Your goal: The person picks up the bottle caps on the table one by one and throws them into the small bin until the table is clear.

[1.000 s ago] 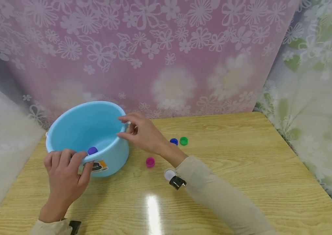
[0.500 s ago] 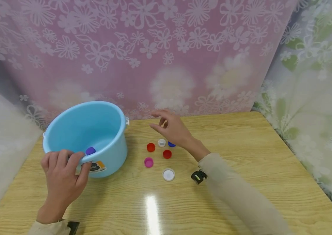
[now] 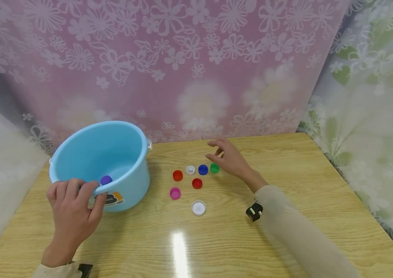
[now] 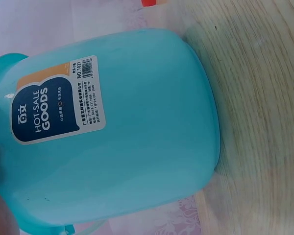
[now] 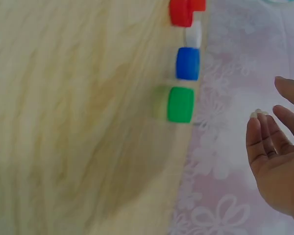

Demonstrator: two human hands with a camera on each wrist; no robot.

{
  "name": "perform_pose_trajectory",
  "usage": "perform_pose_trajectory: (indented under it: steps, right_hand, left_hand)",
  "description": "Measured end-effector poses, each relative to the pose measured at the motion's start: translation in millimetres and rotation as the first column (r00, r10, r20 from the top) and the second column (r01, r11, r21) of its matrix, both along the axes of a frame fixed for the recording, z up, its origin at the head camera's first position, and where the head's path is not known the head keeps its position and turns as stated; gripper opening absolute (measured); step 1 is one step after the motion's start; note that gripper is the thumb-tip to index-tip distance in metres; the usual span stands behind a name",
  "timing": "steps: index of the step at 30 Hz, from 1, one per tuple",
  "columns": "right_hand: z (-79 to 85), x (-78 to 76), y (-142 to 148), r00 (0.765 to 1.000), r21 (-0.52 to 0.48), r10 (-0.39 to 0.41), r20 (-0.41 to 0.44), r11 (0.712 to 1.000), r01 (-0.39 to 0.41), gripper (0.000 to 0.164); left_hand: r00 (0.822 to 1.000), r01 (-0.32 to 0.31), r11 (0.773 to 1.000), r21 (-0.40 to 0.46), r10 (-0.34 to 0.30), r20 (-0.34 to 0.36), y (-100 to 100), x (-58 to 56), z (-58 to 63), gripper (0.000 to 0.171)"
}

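Observation:
My left hand (image 3: 72,208) grips the near rim of a light blue bucket (image 3: 135,183), fingers over the inside and thumb outside. A purple bottle cap (image 3: 106,180) lies inside the bucket. In the left wrist view the bucket's labelled wall (image 4: 147,122) fills most of the picture. My right hand (image 3: 232,160) hovers with nothing in it, fingers loosely curved and thumb apart. Closest to it is a green bottle cap (image 3: 214,168), with a blue bottle cap (image 3: 203,170) just left of that. The right wrist view shows the same hand (image 5: 279,147) beyond the green cap (image 5: 180,105).
On the wooden table (image 3: 286,170) also lie a small white cap (image 3: 191,170), a red cap (image 3: 177,175), another red cap (image 3: 197,183), a pink cap (image 3: 175,193) and a larger white lid (image 3: 198,208). A pink floral curtain (image 3: 196,69) hangs behind the table.
My right hand has moved right from the bucket's rim, past the caps, to above the green one. The left hand keeps its grip on the bucket.

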State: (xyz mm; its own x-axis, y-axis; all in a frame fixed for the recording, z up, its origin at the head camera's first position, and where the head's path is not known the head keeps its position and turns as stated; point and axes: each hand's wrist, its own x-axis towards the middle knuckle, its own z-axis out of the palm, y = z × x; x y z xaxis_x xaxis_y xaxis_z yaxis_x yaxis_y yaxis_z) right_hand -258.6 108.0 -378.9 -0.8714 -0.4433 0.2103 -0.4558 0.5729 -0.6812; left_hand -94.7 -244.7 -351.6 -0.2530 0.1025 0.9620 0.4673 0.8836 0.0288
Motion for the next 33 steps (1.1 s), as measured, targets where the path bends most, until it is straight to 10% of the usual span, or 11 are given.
perform_pose_trajectory:
  steps: [13, 33]
  right_hand:
    - [-21.6, -4.7, 18.5, 0.977, 0.153, 0.029, 0.21, 0.986, -0.062, 0.052]
    - [-38.2, -5.4, 14.4, 0.962, 0.19, -0.018, 0.271, 0.981, -0.035, 0.044]
  left_hand:
    - [1.0, -0.005, 1.0, 0.006, 0.005, -0.025, 4.1, 2.1, -0.6, 0.036]
    - [1.0, -0.004, 1.0, 0.002, 0.004, -0.015, 3.3, 3.3, -1.2, 0.039]
